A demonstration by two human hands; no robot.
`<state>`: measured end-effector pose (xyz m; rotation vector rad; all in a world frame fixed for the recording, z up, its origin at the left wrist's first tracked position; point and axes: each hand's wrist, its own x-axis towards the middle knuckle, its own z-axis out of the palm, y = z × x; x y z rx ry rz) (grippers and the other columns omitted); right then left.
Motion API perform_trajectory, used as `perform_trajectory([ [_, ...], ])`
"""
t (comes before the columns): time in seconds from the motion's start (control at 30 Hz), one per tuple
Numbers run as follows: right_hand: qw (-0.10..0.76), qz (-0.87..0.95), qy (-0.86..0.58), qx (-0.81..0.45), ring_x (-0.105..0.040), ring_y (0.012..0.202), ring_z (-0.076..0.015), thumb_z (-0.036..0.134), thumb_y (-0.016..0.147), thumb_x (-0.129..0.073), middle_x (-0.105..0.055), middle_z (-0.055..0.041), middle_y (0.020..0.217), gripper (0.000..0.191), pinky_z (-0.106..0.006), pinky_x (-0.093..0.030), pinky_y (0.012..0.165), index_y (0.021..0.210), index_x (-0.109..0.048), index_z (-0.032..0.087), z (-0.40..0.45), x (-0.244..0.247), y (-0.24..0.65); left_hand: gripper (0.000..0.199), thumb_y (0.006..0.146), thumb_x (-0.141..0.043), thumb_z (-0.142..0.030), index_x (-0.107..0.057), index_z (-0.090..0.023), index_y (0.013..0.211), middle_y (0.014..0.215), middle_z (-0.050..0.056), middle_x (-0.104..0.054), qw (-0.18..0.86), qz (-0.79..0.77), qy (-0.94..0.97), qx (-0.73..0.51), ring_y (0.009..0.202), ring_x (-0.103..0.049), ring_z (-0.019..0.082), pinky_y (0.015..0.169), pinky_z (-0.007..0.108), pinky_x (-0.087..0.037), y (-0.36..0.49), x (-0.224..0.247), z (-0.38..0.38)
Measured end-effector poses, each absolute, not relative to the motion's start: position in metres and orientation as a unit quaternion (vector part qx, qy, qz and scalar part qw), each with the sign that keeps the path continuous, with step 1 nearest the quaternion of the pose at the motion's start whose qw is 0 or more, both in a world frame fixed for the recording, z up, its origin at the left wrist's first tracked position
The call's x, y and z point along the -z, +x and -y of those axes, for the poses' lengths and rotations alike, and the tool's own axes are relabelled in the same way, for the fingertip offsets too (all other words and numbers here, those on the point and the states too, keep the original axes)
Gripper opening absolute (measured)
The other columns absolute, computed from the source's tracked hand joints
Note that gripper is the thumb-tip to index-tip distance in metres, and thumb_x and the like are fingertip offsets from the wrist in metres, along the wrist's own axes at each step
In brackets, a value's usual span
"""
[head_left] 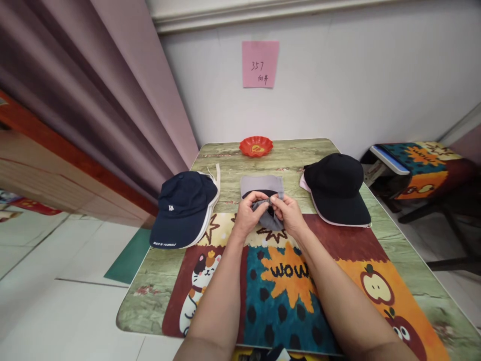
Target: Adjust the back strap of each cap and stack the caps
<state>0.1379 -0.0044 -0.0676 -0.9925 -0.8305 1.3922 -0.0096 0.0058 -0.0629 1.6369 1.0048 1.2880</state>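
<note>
Forearms (222, 291) forward, left hand (248, 215) beside right hand (291, 213), both in fingertip grip on the gray cap (269, 221)

From where I operate, a pale wall (338, 85) fills twelve to two o'clock, with a white moulding (233, 17) along its top and a pink note (260, 65) stuck up at twelve. Mauve curtain (124, 75) folds hang at ten, above a reddish-brown wooden edge (67, 152) at nine. At eight I see light floor tiles (48, 301). The green wood-grain table (150, 301) spans the centre; at three stands a cloth-covered side table (424, 165), and soft light lies over everything
</note>
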Motion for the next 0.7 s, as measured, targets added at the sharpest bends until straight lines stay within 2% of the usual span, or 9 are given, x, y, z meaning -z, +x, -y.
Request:
perform_trajectory([
  [0.13, 0.586, 0.323, -0.424, -0.61, -0.028, 0.036, -0.0018, 0.048, 0.065, -0.082, -0.049, 0.0088, 0.055, 0.039, -0.019, -0.015, 0.034, 0.077, -0.06, 0.018, 0.004, 0.066, 0.139, 0.022, 0.081, -0.074, -0.029, -0.07, -0.022, 0.102, 0.099, 0.006, -0.074, 0.252, -0.423, 0.726, -0.481, 0.093, -0.068, 0.022, 0.089, 0.035, -0.05, -0.007, 0.061, -0.003],
  [0.27, 0.593, 0.32, -0.424, -0.605, -0.029, 0.037, -0.0017, 0.047, 0.064, -0.084, -0.05, 0.0086, 0.056, 0.04, -0.018, -0.016, 0.034, 0.076, -0.06, 0.018, 0.004, 0.067, 0.139, 0.019, 0.091, -0.064, -0.031, -0.072, -0.024, 0.106, 0.096, 0.008, -0.075, 0.074, -0.456, 0.775, -0.432, 0.097, -0.067, 0.025, 0.099, 0.043, -0.044, -0.003, 0.062, 0.002],
  [0.37, 0.594, 0.329, -0.426, -0.598, -0.029, 0.037, -0.0022, 0.048, 0.064, -0.084, -0.05, 0.0087, 0.056, 0.04, -0.019, -0.017, 0.035, 0.077, -0.06, 0.019, 0.003, 0.067, 0.138, 0.024, 0.094, -0.059, -0.028, -0.072, -0.024, 0.114, 0.104, 0.009, -0.076, 0.014, -0.453, 0.786, -0.422, 0.105, -0.066, 0.027, 0.107, 0.046, -0.038, -0.001, 0.064, 0.006],
  [0.47, 0.589, 0.348, -0.433, -0.587, -0.029, 0.038, -0.003, 0.051, 0.065, -0.083, -0.05, 0.0085, 0.055, 0.041, -0.019, -0.018, 0.036, 0.078, -0.061, 0.019, 0.003, 0.067, 0.138, 0.026, 0.094, -0.058, -0.027, -0.072, -0.025, 0.116, 0.104, 0.009, -0.076, 0.019, -0.45, 0.785, -0.426, 0.105, -0.067, 0.027, 0.107, 0.046, -0.038, 0.0, 0.066, 0.006],
  [0.57, 0.582, 0.384, -0.45, -0.558, -0.031, 0.039, -0.0041, 0.057, 0.068, -0.081, -0.051, 0.0073, 0.055, 0.044, -0.02, -0.02, 0.037, 0.079, -0.063, 0.018, 0.003, 0.066, 0.142, 0.021, 0.092, -0.063, -0.031, -0.075, -0.024, 0.108, 0.098, 0.008, -0.077, 0.074, -0.457, 0.754, -0.466, 0.099, -0.067, 0.025, 0.099, 0.043, -0.045, 0.0, 0.067, 0.003],
  [0.7, 0.6, 0.444, -0.476, -0.464, -0.035, 0.04, -0.0069, 0.067, 0.089, -0.055, -0.051, 0.0055, 0.056, 0.051, -0.022, -0.025, 0.04, 0.096, -0.067, 0.018, 0.001, 0.062, 0.157, 0.021, 0.083, -0.074, -0.035, -0.076, -0.022, 0.1, 0.097, 0.007, -0.076, 0.201, -0.476, 0.644, -0.564, 0.094, -0.069, 0.023, 0.091, 0.038, -0.052, -0.003, 0.067, -0.004],
])
